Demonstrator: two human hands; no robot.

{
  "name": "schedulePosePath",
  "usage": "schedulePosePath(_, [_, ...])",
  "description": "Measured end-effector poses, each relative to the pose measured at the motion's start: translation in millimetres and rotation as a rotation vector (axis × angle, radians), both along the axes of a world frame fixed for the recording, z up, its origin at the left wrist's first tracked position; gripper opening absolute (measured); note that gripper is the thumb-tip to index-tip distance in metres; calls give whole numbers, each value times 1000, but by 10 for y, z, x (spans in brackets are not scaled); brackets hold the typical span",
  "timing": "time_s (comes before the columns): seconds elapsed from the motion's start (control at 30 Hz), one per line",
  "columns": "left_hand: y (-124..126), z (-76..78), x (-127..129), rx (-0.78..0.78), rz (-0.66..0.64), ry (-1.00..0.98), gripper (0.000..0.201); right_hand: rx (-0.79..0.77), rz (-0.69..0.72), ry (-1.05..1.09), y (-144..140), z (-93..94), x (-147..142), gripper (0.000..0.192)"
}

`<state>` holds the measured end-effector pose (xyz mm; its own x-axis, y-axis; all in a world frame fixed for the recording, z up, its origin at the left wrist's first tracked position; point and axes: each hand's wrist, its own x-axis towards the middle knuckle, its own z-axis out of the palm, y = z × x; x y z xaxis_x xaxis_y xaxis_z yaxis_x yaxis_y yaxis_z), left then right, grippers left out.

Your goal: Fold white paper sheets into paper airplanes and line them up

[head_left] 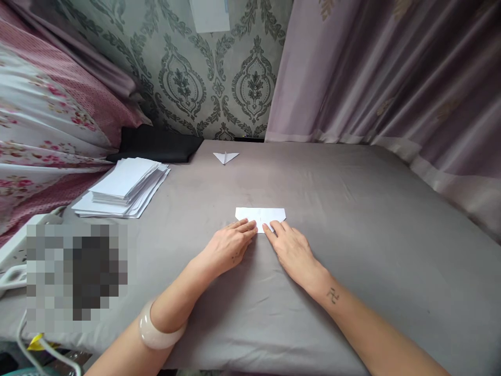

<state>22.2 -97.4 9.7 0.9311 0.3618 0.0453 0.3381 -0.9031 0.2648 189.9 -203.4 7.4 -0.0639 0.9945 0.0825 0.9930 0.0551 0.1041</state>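
A folded white sheet of paper (261,216) lies flat on the grey cloth-covered table (352,219), its far corners cut off at an angle. My left hand (229,247) rests palm down with its fingertips pressing the paper's near edge. My right hand (293,248) lies beside it, fingertips also on the near edge. Both hands press rather than grip. A pale bangle (158,330) sits on my left wrist.
A finished paper plane (226,156) sits at the far middle of the table. A stack of white sheets (124,187) lies at the left, with a black cushion (156,144) behind it. Curtains (391,73) hang at the right; floral fabric (43,125) is at the left.
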Motion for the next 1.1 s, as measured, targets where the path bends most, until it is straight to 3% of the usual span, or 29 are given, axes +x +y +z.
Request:
schedulePosePath(0.23, [124, -41, -37, -55, -10, -124, 26, -7, 12, 76, -85, 8, 116, 55])
schedulePosePath(0.4, [181, -79, 19, -43, 50, -149, 21, 0, 48, 114, -96, -18, 193, 49])
schedulePosePath(0.57, [206, -65, 76, -53, 57, -170, 20, 145, 58, 219, -25, -110, 245, 33])
schedulePosePath(0.7, [183, -69, 79, 55, -8, -179, 28, 234, 50, 326, 18, -150, 225, 27])
schedulePosePath(0.9, [139, -83, 83, 147, -73, -177, 31, 182, 67, 372, 64, -80, 234, 28])
schedulePosePath(1.1, [147, -120, 95, 143, -23, -195, 20, 156, 145, 349, 108, -70, 333, 23])
